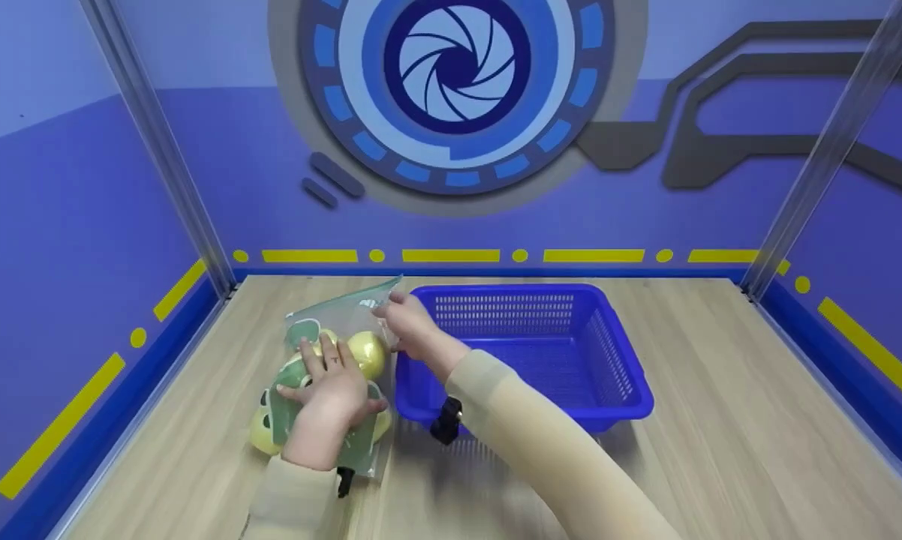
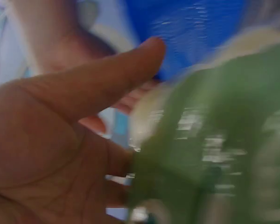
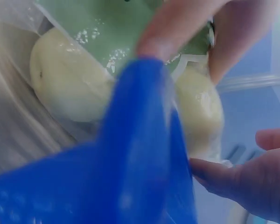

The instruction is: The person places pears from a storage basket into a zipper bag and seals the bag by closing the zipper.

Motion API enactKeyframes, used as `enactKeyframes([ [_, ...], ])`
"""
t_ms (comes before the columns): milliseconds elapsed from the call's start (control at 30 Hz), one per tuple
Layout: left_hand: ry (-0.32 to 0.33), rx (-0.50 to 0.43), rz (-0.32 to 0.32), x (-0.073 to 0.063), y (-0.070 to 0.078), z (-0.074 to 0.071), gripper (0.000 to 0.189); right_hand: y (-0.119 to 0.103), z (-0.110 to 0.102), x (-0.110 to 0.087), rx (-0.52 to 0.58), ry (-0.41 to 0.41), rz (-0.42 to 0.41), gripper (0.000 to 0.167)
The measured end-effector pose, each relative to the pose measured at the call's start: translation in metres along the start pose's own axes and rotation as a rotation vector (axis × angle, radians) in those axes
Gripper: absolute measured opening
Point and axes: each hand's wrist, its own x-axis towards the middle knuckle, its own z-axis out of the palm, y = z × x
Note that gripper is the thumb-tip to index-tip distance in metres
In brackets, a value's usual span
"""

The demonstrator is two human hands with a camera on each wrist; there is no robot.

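A clear zip bag (image 1: 357, 450) with a green printed pattern lies left of centre in the head view. Several round, pale yellow fruits (image 1: 367, 355) bulge inside it; one fruit (image 3: 67, 77) shows large in the right wrist view. My left hand (image 1: 333, 390) rests on top of the bag, fingers spread. At the bag's upper right side is my right hand (image 1: 413, 322), near the end of the zip strip (image 1: 342, 298). In the right wrist view its thumb and a finger stand apart, one fingertip at the bag's edge.
A blue plastic basket (image 1: 526, 412) with slotted walls stands just right of the bag, its left rim beside it. My right forearm reaches across the basket's front left corner. Blue-purple panels (image 1: 496, 232) enclose the wooden table (image 1: 721, 420) at back and sides.
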Motion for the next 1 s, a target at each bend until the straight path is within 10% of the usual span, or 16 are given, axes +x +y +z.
enactKeyframes([
  [300,0.129,-0.016,0.098,0.04,-0.015,0.009,0.104,-0.01,-0.033,0.003,0.048,0.074,-0.033,0.057],
  [533,0.068,0.063,0.169,0.034,-0.015,-0.012,0.093,-0.03,-0.081,0.01,-0.013,0.136,-0.05,0.053],
  [1000,-0.035,-0.036,0.141,0.056,0.012,-0.082,0.083,-0.043,-0.171,0.015,-0.581,0.267,-0.209,0.081],
])
